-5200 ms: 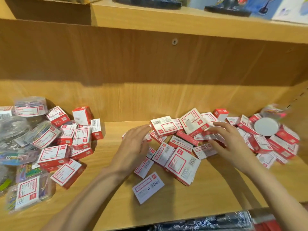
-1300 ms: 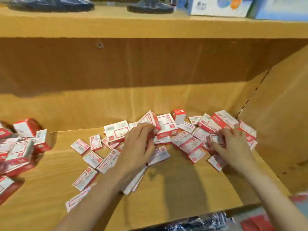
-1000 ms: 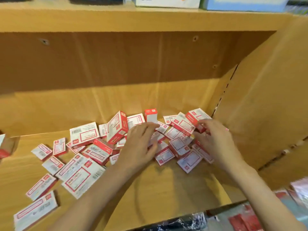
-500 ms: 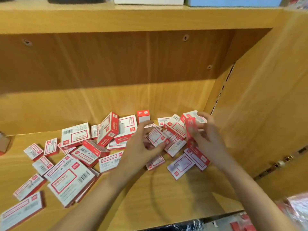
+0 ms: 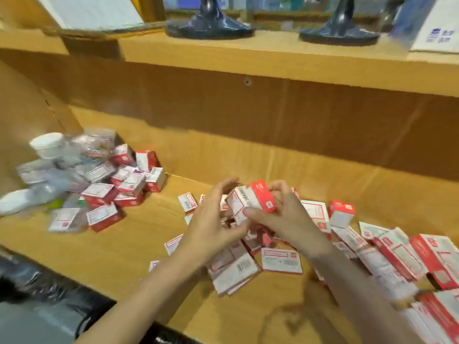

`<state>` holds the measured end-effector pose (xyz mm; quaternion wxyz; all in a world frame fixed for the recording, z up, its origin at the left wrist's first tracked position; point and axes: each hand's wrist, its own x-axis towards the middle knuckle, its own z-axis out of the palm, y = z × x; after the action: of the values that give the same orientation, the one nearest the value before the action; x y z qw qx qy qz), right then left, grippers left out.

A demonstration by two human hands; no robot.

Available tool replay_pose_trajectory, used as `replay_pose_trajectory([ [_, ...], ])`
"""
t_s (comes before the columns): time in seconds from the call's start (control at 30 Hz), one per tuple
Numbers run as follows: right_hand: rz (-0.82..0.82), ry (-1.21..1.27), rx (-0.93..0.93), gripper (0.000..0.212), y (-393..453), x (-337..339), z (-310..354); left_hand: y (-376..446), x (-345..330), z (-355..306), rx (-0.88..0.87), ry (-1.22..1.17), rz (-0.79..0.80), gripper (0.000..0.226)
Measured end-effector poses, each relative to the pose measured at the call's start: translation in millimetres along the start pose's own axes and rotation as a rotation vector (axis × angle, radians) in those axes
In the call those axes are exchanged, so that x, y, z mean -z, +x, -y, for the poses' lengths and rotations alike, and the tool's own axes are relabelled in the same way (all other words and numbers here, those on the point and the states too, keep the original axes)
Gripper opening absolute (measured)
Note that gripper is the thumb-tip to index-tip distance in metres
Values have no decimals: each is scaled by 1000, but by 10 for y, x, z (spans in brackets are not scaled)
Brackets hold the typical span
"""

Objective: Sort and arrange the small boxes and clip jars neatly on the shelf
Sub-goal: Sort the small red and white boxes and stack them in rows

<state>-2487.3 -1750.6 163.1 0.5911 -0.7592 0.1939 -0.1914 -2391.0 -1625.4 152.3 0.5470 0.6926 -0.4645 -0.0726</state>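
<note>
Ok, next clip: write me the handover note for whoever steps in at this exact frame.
Right hand grips a couple of small red-and-white boxes lifted above the shelf board; left hand is curled beside them, its grip on them unclear. Loose boxes lie scattered below and to the right. A mixed heap of boxes and blurred clip jars sits far left. Nothing is lined up yet: stack the boxes, separate the jars.

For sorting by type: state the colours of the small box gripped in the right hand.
Head view: small box is red with white labelled faces.
</note>
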Motion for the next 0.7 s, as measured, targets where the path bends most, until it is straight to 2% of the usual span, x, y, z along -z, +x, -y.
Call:
replay_pose_trajectory([
  [0.17,146,-24,-32,48,505,-892,50,-81,809,408,-58,354,-101,49],
  [0.3,263,-140,-105,58,747,-1519,2,-280,1318,797,30,541,-131,45],
  [0.37,323,-224,-89,53,834,-1742,-25,-374,1517,1022,61,631,-115,44],
  [0.47,315,-283,-59,39,959,-1910,-80,-425,1712,1307,50,739,-74,43],
  [0.6,239,-669,109,38,1066,-1995,-146,-432,1807,1456,-1,777,-37,38],
  [0.7,155,-602,111,39,1152,-2057,-146,-457,1840,1480,-26,832,-86,33],
])
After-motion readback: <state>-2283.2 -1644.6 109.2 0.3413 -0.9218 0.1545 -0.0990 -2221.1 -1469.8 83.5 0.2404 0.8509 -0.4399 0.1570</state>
